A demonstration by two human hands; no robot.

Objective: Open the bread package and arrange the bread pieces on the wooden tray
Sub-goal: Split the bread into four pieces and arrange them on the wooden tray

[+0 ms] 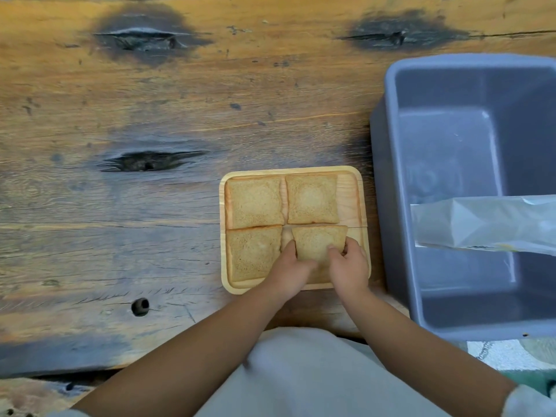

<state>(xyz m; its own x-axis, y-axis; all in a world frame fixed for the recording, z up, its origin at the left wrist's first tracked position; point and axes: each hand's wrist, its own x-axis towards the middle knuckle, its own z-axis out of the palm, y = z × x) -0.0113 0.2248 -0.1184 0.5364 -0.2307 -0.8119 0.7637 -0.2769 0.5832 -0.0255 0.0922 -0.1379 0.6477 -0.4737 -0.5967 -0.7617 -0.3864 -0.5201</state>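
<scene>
Bread slices filled three quarters of our wooden tray. We pinched the fourth slice between our left hand and right hand over the near-right corner. Beside it, the bag lay across the grey tub.

I've got golden-brown bread slices on a pale wooden tray, a grey-blue plastic bin, and an orange-brown tabletop with dark knots.

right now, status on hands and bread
Left hand and right hand both hold the fourth slice. Three slices flat on tray. Nothing blocking.
</scene>
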